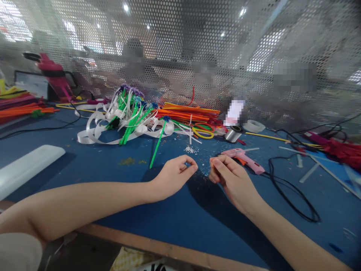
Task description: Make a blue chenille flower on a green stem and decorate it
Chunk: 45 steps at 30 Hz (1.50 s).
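Over the front middle of the blue table, my left hand [176, 176] is closed, with thumb and forefinger tips pressed together. Facing it across a small gap, my right hand [232, 178] pinches with its thumb against the fingers. Anything in either pinch is too small to make out. Just beyond the hands lies a small heap of white beads [191, 150]. A pink glue gun [249, 162] rests behind my right hand, its nozzle end partly hidden. Left of the beads is a green pipe-cleaner stem [158, 145] topped by a blue flower [166, 118].
Behind are a bundle of pipe-cleaner flowers [131, 116] with white ribbon [91, 130], orange pipe cleaners [186, 113], yellow-handled scissors [203, 132] and a wire spool [233, 134]. A black cord [296, 192] loops at right. A white case [31, 165] lies left; a pink bottle [55, 75] stands behind.
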Each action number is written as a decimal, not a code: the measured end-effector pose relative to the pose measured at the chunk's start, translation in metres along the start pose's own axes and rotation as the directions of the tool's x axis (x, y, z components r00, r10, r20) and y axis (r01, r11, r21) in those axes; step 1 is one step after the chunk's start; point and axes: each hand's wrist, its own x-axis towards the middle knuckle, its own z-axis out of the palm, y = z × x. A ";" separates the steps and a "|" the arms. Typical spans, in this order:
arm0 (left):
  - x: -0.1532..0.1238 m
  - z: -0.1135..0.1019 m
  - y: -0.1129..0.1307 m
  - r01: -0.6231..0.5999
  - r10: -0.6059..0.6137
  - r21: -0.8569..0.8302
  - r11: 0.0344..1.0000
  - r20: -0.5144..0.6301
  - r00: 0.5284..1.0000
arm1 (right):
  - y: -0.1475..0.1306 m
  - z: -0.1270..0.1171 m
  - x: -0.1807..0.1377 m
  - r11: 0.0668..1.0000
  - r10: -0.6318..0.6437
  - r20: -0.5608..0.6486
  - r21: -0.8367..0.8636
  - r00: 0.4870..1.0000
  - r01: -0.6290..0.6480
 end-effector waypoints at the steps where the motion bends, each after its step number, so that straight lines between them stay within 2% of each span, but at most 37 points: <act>1: 0.000 0.000 0.000 0.004 -0.004 -0.004 1.000 -0.004 1.000 | 0.000 0.000 0.000 1.000 -0.001 -0.010 0.000 1.000 0.001; 6: 0.001 0.001 -0.003 0.028 -0.029 -0.035 0.999 -0.020 0.999 | 0.001 -0.003 0.001 0.998 0.012 -0.072 0.056 0.997 -0.008; 10: 0.001 0.001 -0.005 0.038 -0.040 -0.056 0.998 -0.037 0.999 | 0.000 -0.003 0.000 0.996 -0.022 -0.122 0.086 0.992 0.033; 17: 0.001 0.001 -0.004 0.044 -0.049 -0.091 0.995 -0.051 0.997 | -0.003 -0.001 0.001 0.994 -0.024 -0.125 0.105 0.992 0.037; 26: 0.000 -0.001 -0.003 0.081 -0.093 -0.131 0.988 -0.093 0.991 | -0.008 0.002 -0.001 0.987 -0.030 -0.199 0.148 0.979 0.061; 36: 0.001 0.000 -0.003 0.137 -0.162 -0.213 0.967 -0.108 0.981 | -0.008 0.001 0.000 0.984 -0.006 -0.188 0.176 0.982 0.040; 42: 0.001 0.001 -0.004 0.124 -0.147 -0.190 0.974 -0.114 0.983 | -0.005 0.000 0.001 0.984 0.072 -0.152 0.173 0.986 -0.045; 45: 0.001 0.001 -0.005 0.104 -0.127 -0.181 0.978 -0.117 0.985 | -0.003 -0.002 0.000 0.996 0.008 -0.160 0.089 0.987 0.007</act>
